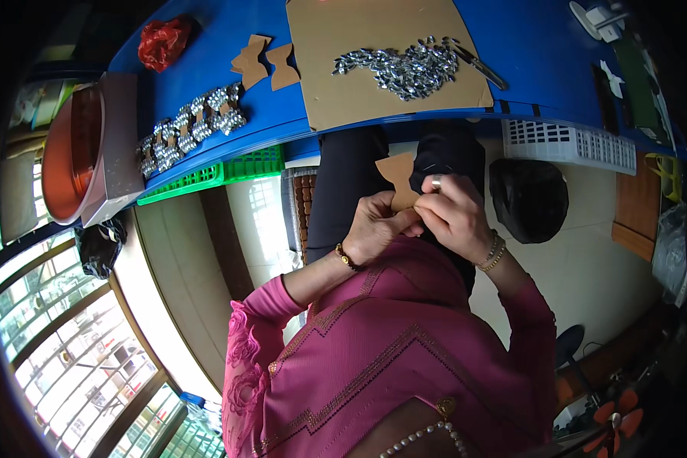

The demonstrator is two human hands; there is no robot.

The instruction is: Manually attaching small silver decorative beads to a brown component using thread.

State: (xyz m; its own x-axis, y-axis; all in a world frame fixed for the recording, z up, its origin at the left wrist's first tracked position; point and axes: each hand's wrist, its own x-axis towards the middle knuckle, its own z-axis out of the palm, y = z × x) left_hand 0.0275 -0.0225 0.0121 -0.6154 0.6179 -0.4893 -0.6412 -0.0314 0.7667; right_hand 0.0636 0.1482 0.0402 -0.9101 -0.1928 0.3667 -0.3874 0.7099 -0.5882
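Note:
Over my lap, my left hand (378, 227) is closed on a brown bow-shaped card piece (399, 183), gripping its lower end. My right hand (459, 217), with a ring on one finger, is closed in a pinch at the lower right edge of that piece, close to my left thumb. What its fingertips hold is hidden. On the blue table ahead, a pile of silvery faceted beads (414, 70) lies on a cardboard sheet (336, 103). A dark slim tool, perhaps tweezers (482, 67), lies at the pile's right side.
Plain bow-shaped card pieces (284, 67) lie left of the sheet. Several bead-covered bows (198, 118) line the table's left edge, near a red plastic bag (162, 43). Below the tabletop are a green basket (229, 169), a white basket (569, 143) and a black bag-lined bin (528, 200).

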